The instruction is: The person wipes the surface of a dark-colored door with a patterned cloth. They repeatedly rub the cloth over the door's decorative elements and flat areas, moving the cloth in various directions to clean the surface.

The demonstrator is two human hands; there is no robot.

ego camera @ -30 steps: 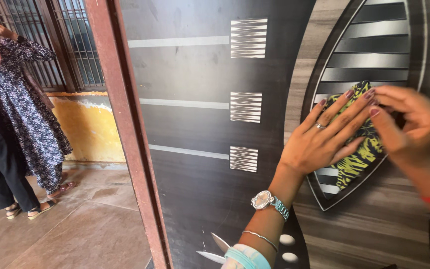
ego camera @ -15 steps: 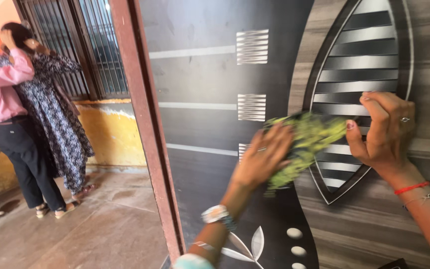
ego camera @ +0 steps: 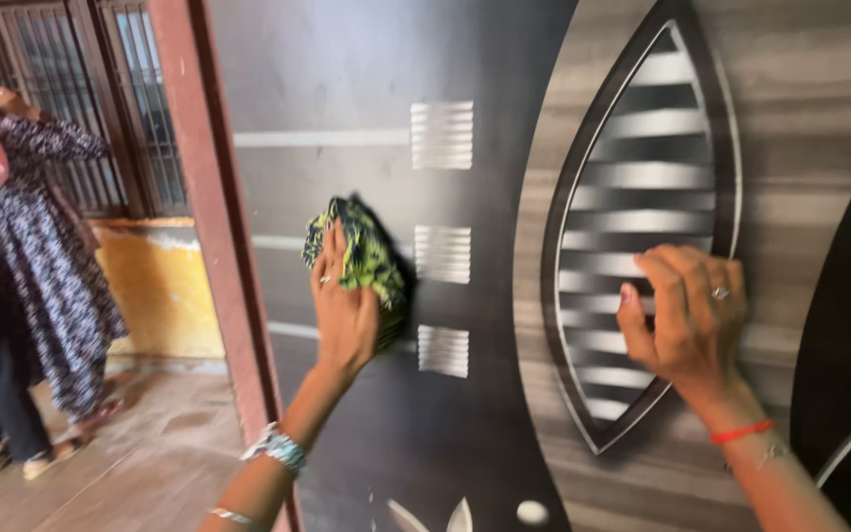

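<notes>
- Pressing a crumpled green-and-black patterned cloth [ego camera: 361, 258] against the dark panel of a door [ego camera: 347, 89], the left hand [ego camera: 345, 310] has its grip closed around the cloth's lower part, fingers [ego camera: 332, 261] pointing up along it.
- The cloth sits on the dark left part of the door, just left of the middle one of three small striped silver patches [ego camera: 443, 254] stacked in a column, and seems to touch its edge.
- A wristwatch [ego camera: 276, 448] with a pale blue-green band and a thin bangle [ego camera: 233, 516] ring the left forearm.
- The right hand [ego camera: 687, 320] rests on the leaf-shaped inlay [ego camera: 642, 177] of silver and dark stripes, on its lower right part; its grip is loosely curled, fingers bent against the surface, pinching nothing.
- A ring [ego camera: 719, 293] shows on one right finger, and a red thread [ego camera: 741, 432] and a fine chain circle the right wrist.
- The two hands are well apart, with the striped patches and the inlay's left edge between them.
- A rust-red door frame [ego camera: 211, 197] stands at the door's left edge.
- Beyond it, a barred window [ego camera: 81, 99] sits above a yellow wall base [ego camera: 155, 291], over a stone floor [ego camera: 120, 463].
- Two other people [ego camera: 22, 246] stand at far left, one in a dark flowered dress, one with a pink sleeve and dark trousers; their hands are raised near their heads.
</notes>
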